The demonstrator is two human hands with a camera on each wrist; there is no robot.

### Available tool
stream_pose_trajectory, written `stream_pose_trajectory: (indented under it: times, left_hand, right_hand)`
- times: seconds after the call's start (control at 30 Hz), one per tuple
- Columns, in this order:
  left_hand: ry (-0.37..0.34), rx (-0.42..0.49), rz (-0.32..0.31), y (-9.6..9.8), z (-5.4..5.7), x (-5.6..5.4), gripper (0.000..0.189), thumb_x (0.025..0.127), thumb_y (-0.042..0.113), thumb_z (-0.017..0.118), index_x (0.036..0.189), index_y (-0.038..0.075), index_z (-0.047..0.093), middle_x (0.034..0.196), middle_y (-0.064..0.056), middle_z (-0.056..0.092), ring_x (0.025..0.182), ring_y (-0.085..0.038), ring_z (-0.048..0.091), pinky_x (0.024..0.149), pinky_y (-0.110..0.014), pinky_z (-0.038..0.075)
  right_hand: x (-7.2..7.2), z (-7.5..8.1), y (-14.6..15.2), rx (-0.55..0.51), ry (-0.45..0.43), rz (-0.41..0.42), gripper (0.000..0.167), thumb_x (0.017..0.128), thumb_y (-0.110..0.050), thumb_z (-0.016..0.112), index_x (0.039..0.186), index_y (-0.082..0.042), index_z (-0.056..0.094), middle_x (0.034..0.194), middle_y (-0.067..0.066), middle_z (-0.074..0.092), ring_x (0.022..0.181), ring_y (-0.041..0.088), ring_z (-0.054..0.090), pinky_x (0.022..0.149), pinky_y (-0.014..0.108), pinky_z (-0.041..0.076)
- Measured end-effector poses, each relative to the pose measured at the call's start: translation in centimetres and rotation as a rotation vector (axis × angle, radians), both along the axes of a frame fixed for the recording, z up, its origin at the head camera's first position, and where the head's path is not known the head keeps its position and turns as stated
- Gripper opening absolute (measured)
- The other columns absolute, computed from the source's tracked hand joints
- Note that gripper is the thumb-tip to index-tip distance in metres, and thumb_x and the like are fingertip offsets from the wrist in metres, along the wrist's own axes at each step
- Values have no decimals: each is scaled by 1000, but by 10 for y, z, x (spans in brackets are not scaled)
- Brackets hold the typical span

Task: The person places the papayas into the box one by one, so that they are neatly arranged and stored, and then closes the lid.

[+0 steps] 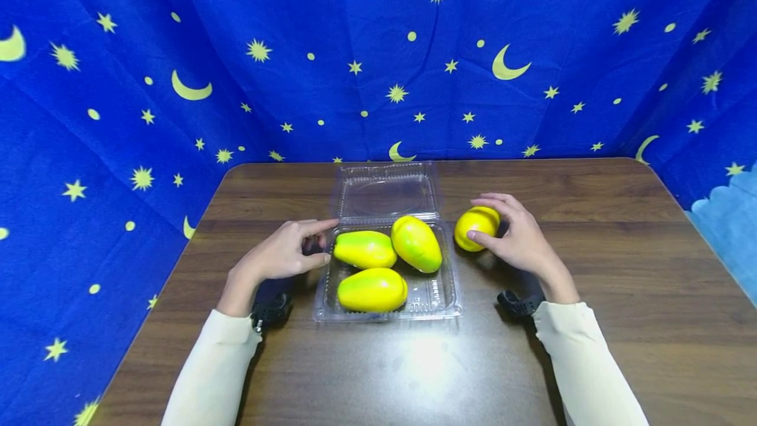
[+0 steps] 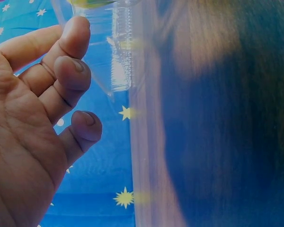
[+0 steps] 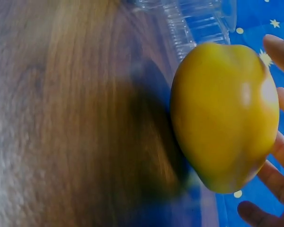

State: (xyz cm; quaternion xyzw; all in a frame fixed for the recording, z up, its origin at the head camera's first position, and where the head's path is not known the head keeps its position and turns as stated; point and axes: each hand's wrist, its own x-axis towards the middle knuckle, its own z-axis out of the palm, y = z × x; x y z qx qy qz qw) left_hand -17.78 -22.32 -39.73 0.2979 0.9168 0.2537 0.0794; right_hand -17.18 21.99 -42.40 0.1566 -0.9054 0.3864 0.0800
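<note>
A clear plastic clamshell box (image 1: 434,294) lies with its lid (image 1: 387,192) folded back. Inside are three yellow-green papayas: one at the back left (image 1: 365,250), one at the back right (image 1: 416,244) and one in front (image 1: 372,290). My left hand (image 1: 282,248) is at the box's left side, index finger extended to the hinge corner and thumb near the side wall; it holds nothing. To the right of the box, my right hand (image 1: 517,235) grips another papaya (image 3: 225,118), thumb in front and fingers curving behind it.
The brown wooden table (image 1: 621,248) has glare near its front. A blue star-and-moon cloth (image 1: 331,25) hangs behind and along the sides. Black wrist mounts sit under the left wrist (image 1: 271,311) and the right wrist (image 1: 519,303).
</note>
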Motion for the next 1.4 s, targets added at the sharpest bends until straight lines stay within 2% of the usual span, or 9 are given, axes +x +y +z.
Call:
stream_pose_trajectory:
  times: [0.37,0.73,1.03,1.23,1.4]
  left_hand:
    - [0,7,-5,0,-1,0,65,89,28,72,148,14,50,94,8,61,66,-10,49,59,-26,41]
    - [-19,-13,17,1,-2,-1,65,89,29,72,149,19,49,95,8,61,68,-12,50,61,-28,42]
    - [-13,-20,24,1,-2,0,64,89,30,72,149,20,50,94,9,61,68,-12,50,60,-27,41]
    - [-20,-19,23,1,-1,0,64,89,30,72,149,19,49,94,8,60,68,-12,50,60,-27,41]
    - [-23,-15,20,1,0,0,64,89,29,72,149,19,49,94,8,61,68,-12,50,59,-27,40]
  right_hand:
    - [0,-1,-1,40,-24,-5,53,82,-26,83,131,-12,64,145,12,52,134,38,47,109,62,34]
    - [2,-1,-3,75,-49,-22,52,83,-28,82,130,-14,65,144,14,51,133,40,45,108,65,31]
    - [2,0,-4,110,-15,-47,49,81,-32,83,122,-10,69,138,17,55,128,41,47,105,63,34]
    - [2,2,-6,143,-33,-48,51,83,-38,81,124,-11,66,144,19,54,137,45,44,109,67,31]
    - [3,2,-6,156,-5,-42,51,84,-41,80,124,-12,66,139,17,58,131,43,50,105,63,39]
